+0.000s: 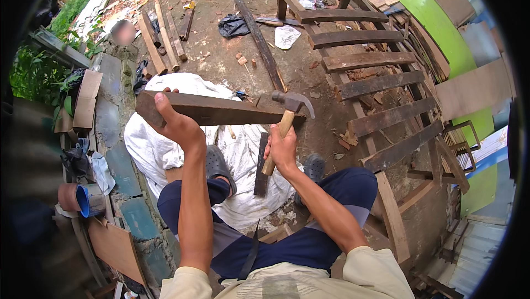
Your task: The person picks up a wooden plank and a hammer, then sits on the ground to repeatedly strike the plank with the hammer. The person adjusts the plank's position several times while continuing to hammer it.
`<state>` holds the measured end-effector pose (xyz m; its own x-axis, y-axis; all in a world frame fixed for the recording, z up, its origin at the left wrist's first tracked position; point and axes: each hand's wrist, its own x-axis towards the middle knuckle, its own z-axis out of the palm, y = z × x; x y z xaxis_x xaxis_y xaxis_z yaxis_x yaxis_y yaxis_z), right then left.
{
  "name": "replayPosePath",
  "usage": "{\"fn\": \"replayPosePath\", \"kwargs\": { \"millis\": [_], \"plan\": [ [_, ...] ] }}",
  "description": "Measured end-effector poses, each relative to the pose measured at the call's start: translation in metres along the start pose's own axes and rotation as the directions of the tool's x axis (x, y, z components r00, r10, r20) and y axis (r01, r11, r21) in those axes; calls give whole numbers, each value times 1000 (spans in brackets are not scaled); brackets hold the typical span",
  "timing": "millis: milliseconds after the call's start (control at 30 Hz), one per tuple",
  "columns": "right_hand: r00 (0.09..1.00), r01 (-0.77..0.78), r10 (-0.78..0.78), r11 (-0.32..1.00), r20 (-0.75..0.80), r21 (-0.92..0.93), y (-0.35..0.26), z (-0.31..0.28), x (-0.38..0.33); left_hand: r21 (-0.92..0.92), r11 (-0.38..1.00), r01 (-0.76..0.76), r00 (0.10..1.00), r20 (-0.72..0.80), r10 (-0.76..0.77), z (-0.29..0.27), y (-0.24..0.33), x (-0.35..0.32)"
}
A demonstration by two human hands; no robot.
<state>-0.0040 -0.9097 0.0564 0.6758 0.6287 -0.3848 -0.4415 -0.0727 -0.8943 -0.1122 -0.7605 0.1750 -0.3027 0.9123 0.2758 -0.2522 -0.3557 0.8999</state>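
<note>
My left hand (182,127) grips the left end of a dark brown wooden plank (221,110), held crosswise in front of me with the thumb over its top. A claw hammer (285,124) with a pale wooden handle is in my right hand (282,147), fingers wrapped round the handle. Its steel head is up beside the plank's right end; whether they touch I cannot tell. Below the right hand a short dark strip of wood (260,172) stands or leans over a crumpled white sheet (149,142), which is spread between my feet.
A slatted wooden frame (375,66) lies at the right. Beyond the sheet are a long dark beam (255,37), several loose wood strips (160,31) and a black plastic bag (234,25). A low block wall (124,166) runs along the left, beside a blue bucket (93,199).
</note>
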Motion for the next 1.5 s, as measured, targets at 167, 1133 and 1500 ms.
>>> {"fn": "replayPosePath", "kwargs": {
  "millis": [167, 1133, 1500],
  "plan": [
    [999, 33, -36, 993, -19, -117, 2, -1, 7, -17, 1000, -3, 998, -56, 2, -2, -7, 3],
    [846, 483, -434, 381, 309, -788, -92, -54, -1, -113, 994, -1, 983, 185, 22, -3, -13, 13],
    [863, 461, -288, 110, 416, -880, -100, -41, 15, -23, 999, -43, 980, 193, 47, 8, -11, 13]
  ]
}}
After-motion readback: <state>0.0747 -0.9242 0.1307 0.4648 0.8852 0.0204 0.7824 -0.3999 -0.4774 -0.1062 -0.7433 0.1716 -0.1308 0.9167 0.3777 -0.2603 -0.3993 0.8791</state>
